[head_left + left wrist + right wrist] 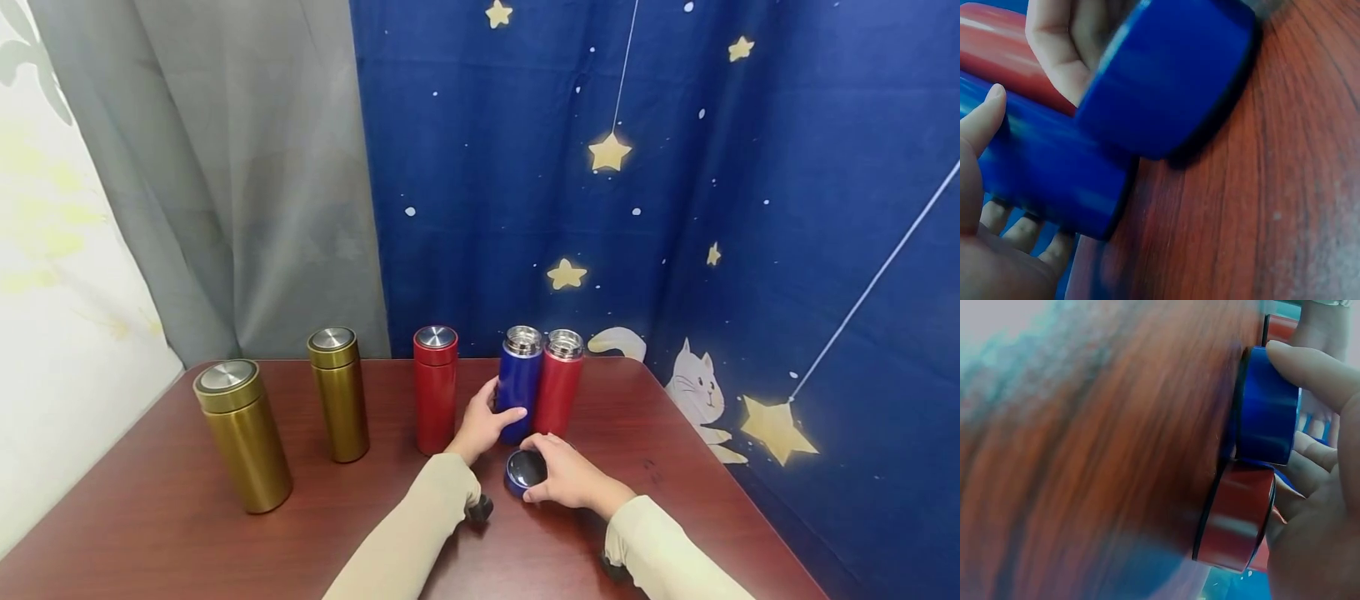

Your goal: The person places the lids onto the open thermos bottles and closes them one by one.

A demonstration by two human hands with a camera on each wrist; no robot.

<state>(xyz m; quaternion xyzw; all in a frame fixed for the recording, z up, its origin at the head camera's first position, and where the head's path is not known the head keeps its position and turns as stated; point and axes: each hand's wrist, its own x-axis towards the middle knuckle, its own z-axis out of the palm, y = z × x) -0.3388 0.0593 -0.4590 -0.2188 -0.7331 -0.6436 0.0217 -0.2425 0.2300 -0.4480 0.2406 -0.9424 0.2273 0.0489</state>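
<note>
An uncapped blue thermos bottle (519, 387) stands upright with its steel mouth bare. My left hand (480, 423) holds it low on the body, thumb in front and fingers behind, as the left wrist view shows. Right beside it is an uncapped red thermos bottle (558, 387). In front of the bottles, my right hand (568, 473) grips a round blue lid (525, 471) by its sides, low over the table. In the right wrist view, a red lid (1236, 519) lies close by the blue lid (1269, 406); in the head view my right hand hides it.
A capped red thermos (436, 400) stands left of my left hand. Further left are two capped gold thermoses, a slim one (342, 408) and a wider one (251, 450). The brown table (375, 517) ends at curtains behind and on the right.
</note>
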